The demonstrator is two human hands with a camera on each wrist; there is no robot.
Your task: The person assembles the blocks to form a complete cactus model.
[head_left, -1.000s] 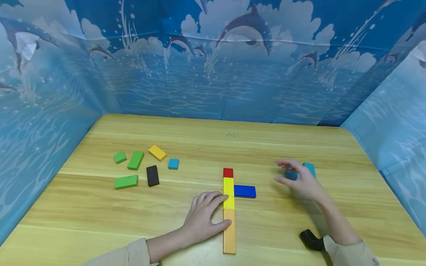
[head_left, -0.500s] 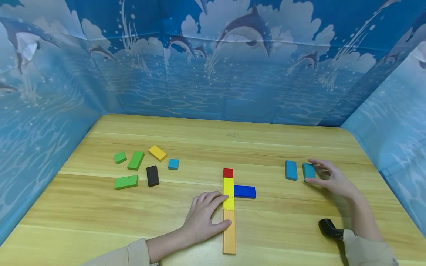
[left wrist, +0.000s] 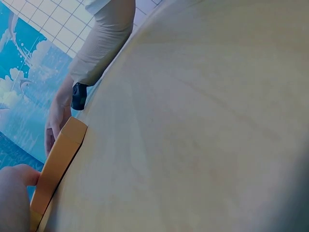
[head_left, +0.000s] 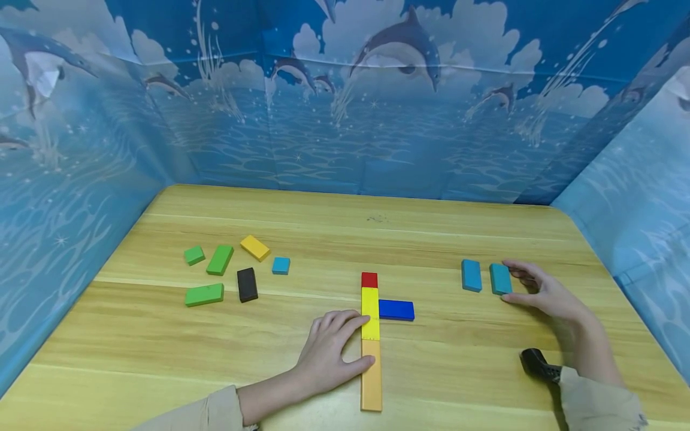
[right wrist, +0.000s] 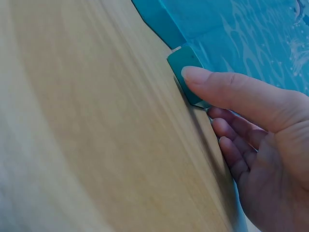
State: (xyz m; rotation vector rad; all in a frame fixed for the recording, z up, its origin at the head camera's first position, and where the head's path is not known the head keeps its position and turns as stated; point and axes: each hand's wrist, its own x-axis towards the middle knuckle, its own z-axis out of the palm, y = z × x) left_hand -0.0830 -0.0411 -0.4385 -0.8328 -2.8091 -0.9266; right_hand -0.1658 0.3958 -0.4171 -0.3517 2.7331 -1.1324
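- Touching a yellow strip (head_left: 370, 303) and an orange strip (head_left: 371, 384) at front centre with the left hand (head_left: 326, 353), spread and relaxed.
- Lined up with those strips at the far end, a red block (head_left: 369, 280); jutting rightward from the yellow, a dark blue block (head_left: 397, 310).
- Well apart, pinching a teal block (head_left: 501, 279) by its ends with the right hand (head_left: 552, 299), flat on the wooden table (head_left: 431, 371).
- Just left of it, without touching, a light blue block (head_left: 471, 276).

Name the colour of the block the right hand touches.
That block is teal, clearest in the head view.
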